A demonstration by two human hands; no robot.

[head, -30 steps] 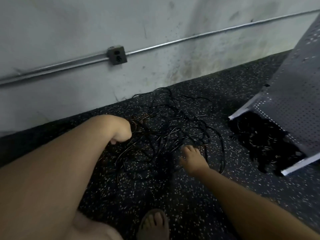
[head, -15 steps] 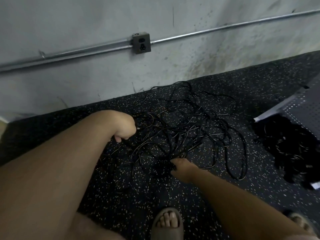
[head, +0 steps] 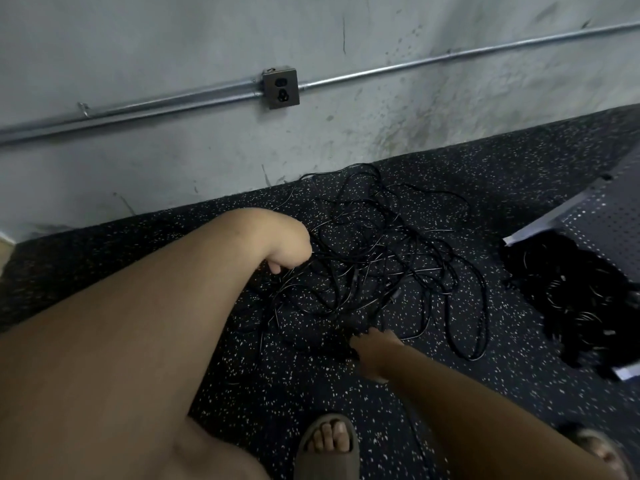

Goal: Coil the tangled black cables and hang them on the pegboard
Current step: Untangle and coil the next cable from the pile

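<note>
A tangle of thin black cables (head: 377, 258) lies spread on the speckled dark floor near the wall. My left hand (head: 289, 252) is bent down at the tangle's left edge, and its fingers are hidden behind the wrist and among cable strands. My right hand (head: 372, 346) reaches down at the near edge of the tangle, with its fingers curled into a dark bunch of cable. A grey perforated pegboard (head: 609, 220) leans at the right edge, with a dark heap of coiled cables (head: 575, 299) under it.
A grey wall with a metal conduit pipe (head: 450, 60) and an outlet box (head: 280, 86) runs behind the tangle. My sandalled feet, one (head: 329, 448) and the other (head: 599, 448), stand at the bottom edge. The floor (head: 519, 174) is dark with white specks.
The view has swung left, so the pegboard slid toward the right edge. My right hand went from flat with spread fingers to curled into the cable bunch. My left hand stayed at the tangle's left edge.
</note>
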